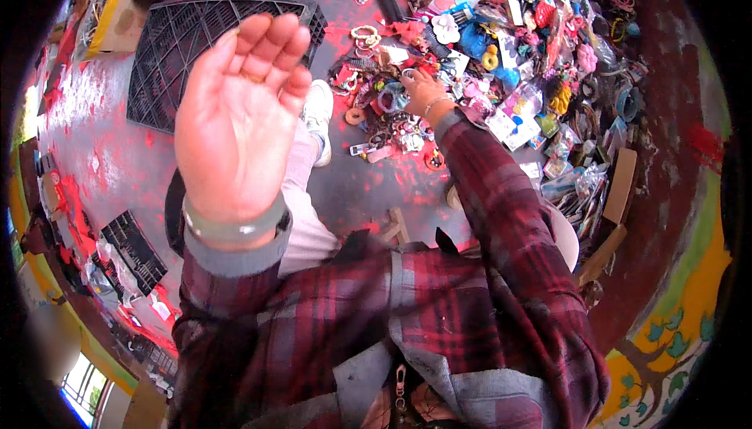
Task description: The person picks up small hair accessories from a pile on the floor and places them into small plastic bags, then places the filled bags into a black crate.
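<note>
Across the far right of a red-spattered grey floor [364,202], a loose pile [509,57] of colourful trinkets and small packages is spread, while a black lattice panel [168,73] is laid at the far left. Nearer than that panel, the left hand [239,127] is raised with its palm shown, fingers loosely extended, slightly curled, holding nothing; at the pile's left part, the right hand [428,94] is placed beside a bluish ring-shaped item [385,100], fingers partly bent, and whether anything is gripped cannot be told.
</note>
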Demonstrator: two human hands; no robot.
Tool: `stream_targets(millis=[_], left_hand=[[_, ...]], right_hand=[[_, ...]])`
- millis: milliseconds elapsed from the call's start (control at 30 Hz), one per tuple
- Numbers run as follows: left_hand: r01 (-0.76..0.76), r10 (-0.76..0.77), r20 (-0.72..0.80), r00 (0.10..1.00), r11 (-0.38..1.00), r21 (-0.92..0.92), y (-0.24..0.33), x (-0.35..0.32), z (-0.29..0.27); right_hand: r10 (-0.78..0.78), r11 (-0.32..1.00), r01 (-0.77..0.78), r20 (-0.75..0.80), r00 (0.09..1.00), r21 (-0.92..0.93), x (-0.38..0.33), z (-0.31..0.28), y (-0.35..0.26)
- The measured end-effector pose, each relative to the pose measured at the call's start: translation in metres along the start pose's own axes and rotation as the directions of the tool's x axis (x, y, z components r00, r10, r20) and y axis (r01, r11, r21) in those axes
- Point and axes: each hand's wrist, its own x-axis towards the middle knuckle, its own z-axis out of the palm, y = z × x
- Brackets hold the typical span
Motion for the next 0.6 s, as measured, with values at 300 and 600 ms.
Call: stream_targets(millis=[300, 600], left_hand=[[0.108, -0.104, -0.046, 0.994, 0.99, 0.086, 0.006, 0.01, 0.001], [0.102, -0.103, 0.006, 0.995, 0.989, 0.105, 0.005, 0.001, 0.003]], right_hand=[[-0.041, 0.979, 0.049, 0.047, 0.998, -0.197, 0.073, 0.039, -0.027], [0.006, 0.958, -0.045, -0.136, 0.991, -0.284, 0.0, 0.056, 0.028]])
